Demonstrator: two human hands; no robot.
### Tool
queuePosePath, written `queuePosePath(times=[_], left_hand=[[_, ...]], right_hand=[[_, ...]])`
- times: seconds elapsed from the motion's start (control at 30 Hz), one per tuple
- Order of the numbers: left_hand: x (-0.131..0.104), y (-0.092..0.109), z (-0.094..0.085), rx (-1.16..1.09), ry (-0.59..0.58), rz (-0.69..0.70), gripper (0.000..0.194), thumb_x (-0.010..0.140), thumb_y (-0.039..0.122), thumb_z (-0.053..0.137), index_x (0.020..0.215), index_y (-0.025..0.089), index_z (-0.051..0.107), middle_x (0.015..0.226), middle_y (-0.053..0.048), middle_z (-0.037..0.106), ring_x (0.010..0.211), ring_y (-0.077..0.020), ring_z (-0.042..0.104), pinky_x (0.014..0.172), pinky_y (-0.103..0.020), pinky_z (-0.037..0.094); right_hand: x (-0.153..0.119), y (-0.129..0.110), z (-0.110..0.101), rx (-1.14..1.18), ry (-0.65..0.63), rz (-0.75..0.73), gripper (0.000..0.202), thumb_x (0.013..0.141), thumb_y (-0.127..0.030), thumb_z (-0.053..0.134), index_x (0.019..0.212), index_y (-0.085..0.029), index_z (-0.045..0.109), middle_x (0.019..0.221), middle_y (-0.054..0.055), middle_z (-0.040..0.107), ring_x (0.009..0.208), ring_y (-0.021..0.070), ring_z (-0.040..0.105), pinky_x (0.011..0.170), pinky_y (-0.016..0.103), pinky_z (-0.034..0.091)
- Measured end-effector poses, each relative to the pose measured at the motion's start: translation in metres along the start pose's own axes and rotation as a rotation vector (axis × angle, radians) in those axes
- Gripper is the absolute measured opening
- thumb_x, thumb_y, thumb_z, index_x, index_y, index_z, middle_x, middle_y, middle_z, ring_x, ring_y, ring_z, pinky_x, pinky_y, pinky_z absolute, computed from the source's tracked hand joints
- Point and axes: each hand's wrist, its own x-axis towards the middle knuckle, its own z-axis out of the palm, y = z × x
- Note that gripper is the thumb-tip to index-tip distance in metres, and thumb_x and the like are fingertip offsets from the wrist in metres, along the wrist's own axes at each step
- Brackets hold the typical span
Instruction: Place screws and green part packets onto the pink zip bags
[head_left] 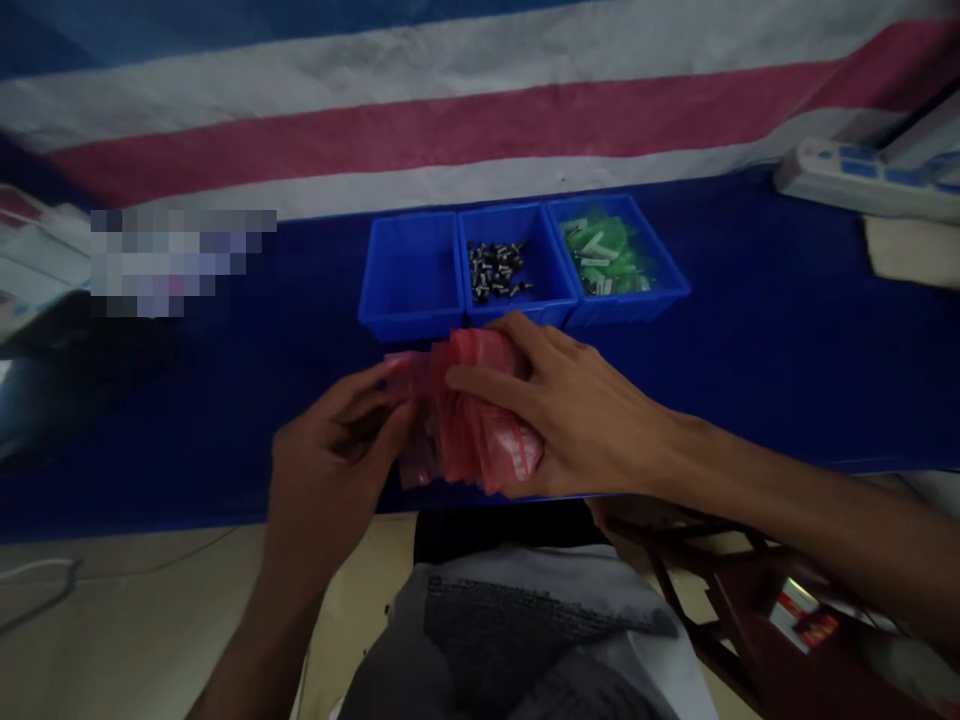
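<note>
A stack of red-tinted plastic bags (480, 430) is fanned out in front of the blue bins, over the front part of the table. My right hand (555, 400) is closed around the stack, thumb on top and the other fingers behind or beneath it. At the stack's left edge, my left hand (349, 430) pinches one plastic bag (409, 375) between thumb and fingers. Beyond the hands, the middle blue bin (551, 275) holds several dark-headed screws (495, 270).
The left blue bin (412, 265) shows only its bare inside. Green bags with pale strips (600, 245) lie in the right blue bin (664, 290). A power strip (832, 170) lies at the back right. The blue table (750, 380) ends just before my body.
</note>
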Motion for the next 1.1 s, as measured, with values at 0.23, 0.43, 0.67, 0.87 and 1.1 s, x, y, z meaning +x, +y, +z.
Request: queuePosePath(times=[0.23, 0.43, 0.67, 0.87, 1.1], left_hand=[[0.007, -0.002, -0.005, 0.126, 0.066, -0.056, 0.058, 0.078, 0.047, 0.090, 0.130, 0.026, 0.074, 0.095, 0.000, 0.084, 0.087, -0.0253, 0.083, 0.077, -0.033, 0.072], [0.004, -0.008, -0.018, 0.385, 0.021, 0.137, 0.059, 0.095, 0.054, 0.072, 0.148, 0.028, 0.063, 0.126, -0.005, 0.080, 0.110, -0.0261, 0.079, 0.088, -0.036, 0.070], [-0.013, -0.009, -0.015, 0.719, -0.036, 0.682, 0.040, 0.107, 0.035, 0.065, 0.145, 0.027, 0.062, 0.136, -0.008, 0.072, 0.131, -0.0305, 0.065, 0.111, -0.047, 0.057], [-0.014, -0.019, -0.001, 0.715, -0.144, 0.715, 0.037, 0.107, 0.038, 0.066, 0.140, 0.022, 0.063, 0.134, -0.011, 0.073, 0.128, -0.0332, 0.065, 0.109, -0.052, 0.057], [-0.008, -0.016, 0.000, 0.739, -0.187, 0.709, 0.036, 0.107, 0.040, 0.062, 0.140, 0.024, 0.066, 0.141, -0.012, 0.070, 0.131, -0.0363, 0.064, 0.107, -0.060, 0.058]], right_hand=[[-0.003, 0.005, 0.003, 0.018, 0.092, 0.006, 0.071, 0.078, -0.041, 0.082, 0.142, -0.024, 0.057, 0.135, 0.019, 0.052, 0.104, 0.0347, 0.063, 0.079, 0.049, 0.057], [0.005, -0.001, -0.001, 0.187, 0.047, 0.020, 0.064, 0.080, -0.029, 0.078, 0.138, -0.025, 0.054, 0.139, 0.018, 0.050, 0.108, 0.0323, 0.063, 0.078, 0.047, 0.059], [0.003, 0.007, -0.005, 0.330, 0.163, 0.025, 0.054, 0.076, -0.022, 0.075, 0.125, -0.025, 0.051, 0.121, 0.010, 0.054, 0.110, 0.0278, 0.058, 0.079, 0.042, 0.058], [-0.002, 0.006, -0.012, 0.599, 0.243, 0.153, 0.055, 0.068, -0.014, 0.074, 0.115, -0.027, 0.048, 0.118, 0.003, 0.061, 0.113, 0.0270, 0.061, 0.104, 0.050, 0.052], [-0.006, 0.008, -0.017, 0.667, 0.307, 0.193, 0.057, 0.065, -0.014, 0.073, 0.115, -0.027, 0.050, 0.116, 0.001, 0.060, 0.106, 0.0240, 0.061, 0.098, 0.044, 0.050]])
